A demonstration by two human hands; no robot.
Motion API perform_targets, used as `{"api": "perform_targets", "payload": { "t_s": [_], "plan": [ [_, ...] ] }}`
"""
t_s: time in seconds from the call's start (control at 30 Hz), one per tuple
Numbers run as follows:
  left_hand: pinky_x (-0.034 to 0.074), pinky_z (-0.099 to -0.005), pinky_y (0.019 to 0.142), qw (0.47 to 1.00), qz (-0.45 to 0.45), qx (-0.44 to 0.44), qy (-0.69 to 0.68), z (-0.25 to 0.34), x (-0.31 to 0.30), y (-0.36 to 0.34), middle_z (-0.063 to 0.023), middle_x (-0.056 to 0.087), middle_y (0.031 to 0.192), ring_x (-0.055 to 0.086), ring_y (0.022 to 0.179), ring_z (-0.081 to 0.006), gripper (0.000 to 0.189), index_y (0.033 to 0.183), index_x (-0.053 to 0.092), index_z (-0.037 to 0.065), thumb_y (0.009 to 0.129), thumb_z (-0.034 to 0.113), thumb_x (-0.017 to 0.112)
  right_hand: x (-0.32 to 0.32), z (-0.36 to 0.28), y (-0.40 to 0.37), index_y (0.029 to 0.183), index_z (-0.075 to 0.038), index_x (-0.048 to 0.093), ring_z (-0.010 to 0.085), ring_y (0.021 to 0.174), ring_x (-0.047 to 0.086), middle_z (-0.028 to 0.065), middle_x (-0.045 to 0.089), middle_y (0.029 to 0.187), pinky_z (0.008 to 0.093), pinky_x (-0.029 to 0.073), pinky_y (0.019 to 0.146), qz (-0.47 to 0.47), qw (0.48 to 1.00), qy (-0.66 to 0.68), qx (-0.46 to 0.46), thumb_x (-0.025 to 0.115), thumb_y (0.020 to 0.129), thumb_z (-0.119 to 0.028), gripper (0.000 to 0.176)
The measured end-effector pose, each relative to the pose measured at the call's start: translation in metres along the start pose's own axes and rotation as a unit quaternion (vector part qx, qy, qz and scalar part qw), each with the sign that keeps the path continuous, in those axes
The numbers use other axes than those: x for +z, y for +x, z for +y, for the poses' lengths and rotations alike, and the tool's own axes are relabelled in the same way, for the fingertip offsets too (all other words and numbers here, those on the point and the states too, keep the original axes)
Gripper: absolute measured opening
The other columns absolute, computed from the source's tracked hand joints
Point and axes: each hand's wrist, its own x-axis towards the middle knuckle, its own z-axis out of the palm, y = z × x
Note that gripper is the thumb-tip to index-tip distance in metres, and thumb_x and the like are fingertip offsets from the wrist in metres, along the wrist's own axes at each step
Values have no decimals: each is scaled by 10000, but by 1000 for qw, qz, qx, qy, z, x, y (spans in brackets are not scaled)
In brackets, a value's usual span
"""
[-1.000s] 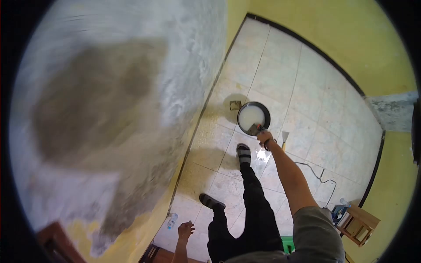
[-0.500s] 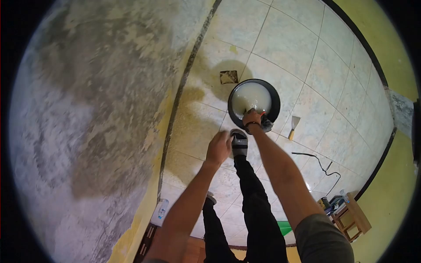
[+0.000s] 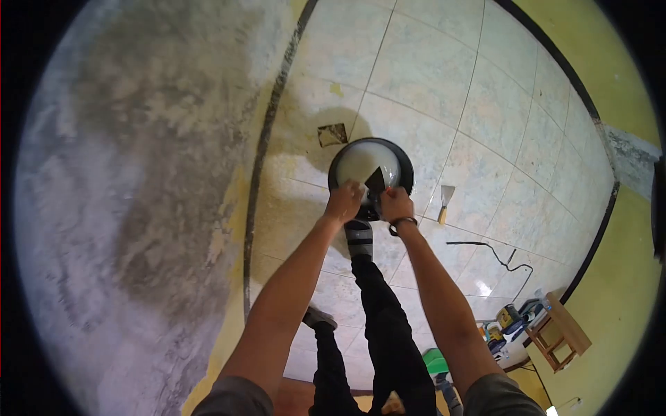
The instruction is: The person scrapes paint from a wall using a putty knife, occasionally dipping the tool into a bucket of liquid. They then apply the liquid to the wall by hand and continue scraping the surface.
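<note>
My right hand (image 3: 397, 204) is closed on a scraper with a dark, wedge-shaped blade (image 3: 375, 179) tilted up over the bucket; a bit of orange shows by the fingers. Close to that blade, on its left, is my left hand (image 3: 345, 201), fingers curled and slightly blurred; what they hold, if anything, is hidden. Below both hands stands a round black bucket (image 3: 408, 159) containing milky whitish liquid (image 3: 361, 161). Something black between the hands, at the near rim, is too dark to make out.
A second scraper (image 3: 444, 204) with a wooden handle lies on the tiles right of the bucket. A dark square patch (image 3: 332, 134) marks the floor at left. Black cable (image 3: 496, 255), a wooden stool (image 3: 560, 333) and a patchy grey wall (image 3: 152, 208) are around.
My right hand has lifted the scraper's blade from the bucket into view. My left hand has moved up from beside the foot to the bucket's near rim, next to the blade.
</note>
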Motion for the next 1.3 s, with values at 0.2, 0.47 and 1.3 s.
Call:
{"api": "perform_targets", "payload": {
  "t_s": [0.2,0.47,1.3],
  "plan": [
    [507,-390,726,977,-18,74,197,45,-104,-166,-128,640,920,617,814,-336,209,903,612,44,854,242,568,-187,-44,-121,942,-47,609,318,745,621,175,610,958,404,488,667,-35,974,-60,-215,532,856,-171,170],
    [469,-436,830,977,53,-105,180,92,-225,-420,-178,635,996,591,965,-356,385,1051,562,33,853,363,561,-330,-88,-201,920,-15,519,279,711,570,140,587,794,381,456,652,259,870,-125,-400,562,859,-135,141],
    [485,-252,557,752,464,180,-432,169,-227,-865,-82,623,747,604,614,-127,209,854,536,13,937,203,513,-85,-67,-808,1425,-101,229,187,1278,349,110,390,1363,341,394,953,-583,613,213,-489,593,883,-155,655]
  ]
}}
